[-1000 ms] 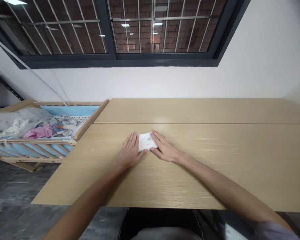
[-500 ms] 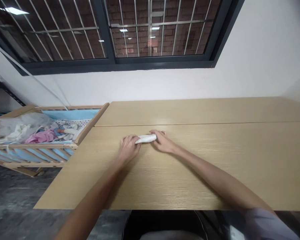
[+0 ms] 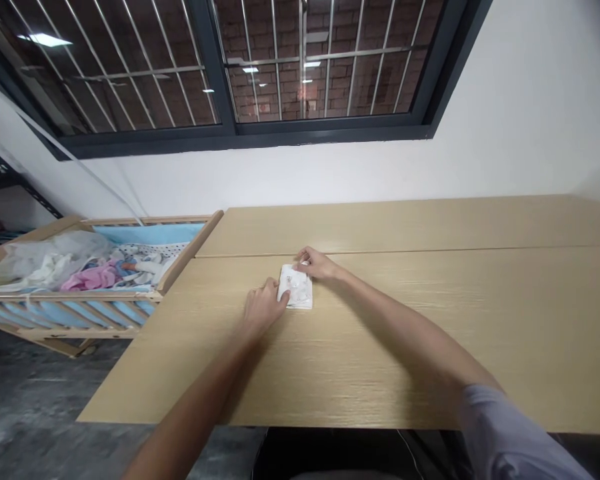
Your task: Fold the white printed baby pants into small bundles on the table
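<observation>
A small flat white packet (image 3: 298,297), roughly rectangular with faint grey print, lies on the wooden table (image 3: 380,360); its exact kind I cannot tell. My left hand (image 3: 266,307) is at its left side, thumb laid over the edge and the other fingers curled, partly hidden. At the packet's top right corner, my right hand (image 3: 316,263) is closed in a pinch, fingertips on the upper edge. Both forearms reach in from the near side of the table.
Left of the table stands a wooden crib (image 3: 180,267) with blue lining, holding crumpled clothes (image 3: 97,275) and a translucent plastic bag (image 3: 63,250). A barred window (image 3: 320,80) is set in the white wall behind. A seam runs across the tabletop.
The white packet was held edge-on as a narrow roll between both hands; now its printed face lies flat on the table. My right hand has moved up to its top corner.
</observation>
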